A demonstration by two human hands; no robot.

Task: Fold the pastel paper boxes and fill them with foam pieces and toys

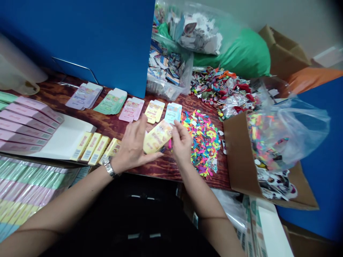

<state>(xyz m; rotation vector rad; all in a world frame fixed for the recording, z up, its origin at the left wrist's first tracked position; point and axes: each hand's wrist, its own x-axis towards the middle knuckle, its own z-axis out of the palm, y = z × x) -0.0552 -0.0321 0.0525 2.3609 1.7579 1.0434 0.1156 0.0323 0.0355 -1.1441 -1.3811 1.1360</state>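
1. I see the right hand (182, 142) curled, its thumb and fingers pinching the right end of a flat yellow printed carton (158, 136), which sits just above the wooden table (160, 166), tilted across the gap between the hands

2. The left hand (132, 142) stands wide open, fingers spread beside the carton's left end; from this angle I cannot tell whether it has contact, and it clearly grips nothing

3. A small pink piece (169, 144) shows below the right hand, but it is too hidden for me to say what it is

4. Loose colourful paper cut-outs (203, 142) lie in a heap just beside the right hand, so a careless sideways sweep of that wrist could scatter them

5. A row of yellow cartons (92, 148) lies near the left hand on a white board (64, 141); a bump from the watch-wearing wrist could knock it askew

6. A one-handed pinch on thin card could crease the carton or let it slip, particularly if the pressure is uneven
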